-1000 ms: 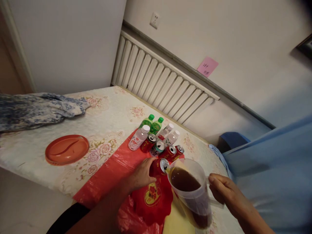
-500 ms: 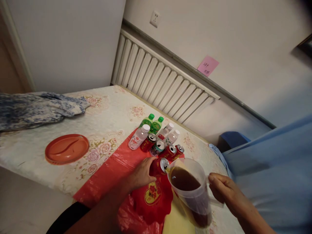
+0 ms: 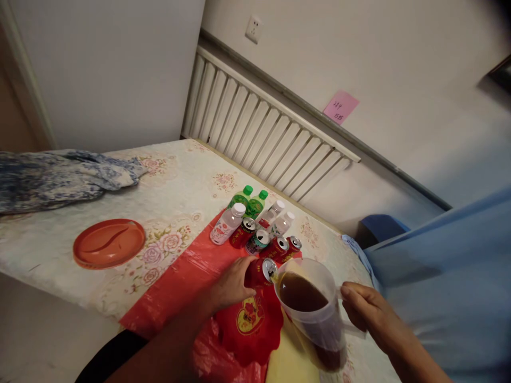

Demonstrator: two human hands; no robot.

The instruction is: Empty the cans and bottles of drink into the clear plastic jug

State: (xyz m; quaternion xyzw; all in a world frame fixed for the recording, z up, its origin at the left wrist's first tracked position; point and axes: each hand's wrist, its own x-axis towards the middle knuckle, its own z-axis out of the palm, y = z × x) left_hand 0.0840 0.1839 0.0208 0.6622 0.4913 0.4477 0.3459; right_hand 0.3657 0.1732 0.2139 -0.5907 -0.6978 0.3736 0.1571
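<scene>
My left hand [image 3: 235, 284] is wrapped round a red drink can [image 3: 261, 272], its opened top facing the pitcher. In my right hand [image 3: 361, 308] is the handle of a clear plastic pitcher [image 3: 325, 330], tilted toward the can and partly filled with dark brown liquid. The pitcher's spout meets the can's opening, where a little yellowish liquid shows. Below the can lies a red scalloped tray [image 3: 255, 340] with a gold heart print. Beyond it stand a teal-banded can [image 3: 256, 242], several red cans [image 3: 277, 248], clear white-capped bottles [image 3: 227, 223] and two green-capped bottles [image 3: 256, 205].
A red plastic sheet [image 3: 175, 290] and a yellow sheet [image 3: 293, 354] lie on the flowered tablecloth [image 3: 175, 181]. An orange-red lid or plate [image 3: 109, 255] is at left, near a blue-white cloth [image 3: 64, 178]. A radiator [image 3: 255, 127] runs behind; a blue curtain [image 3: 447, 276] hangs at right.
Hardly anything differs. Both hands, the can and the pitcher keep their places, with the spout still at the can's opening.
</scene>
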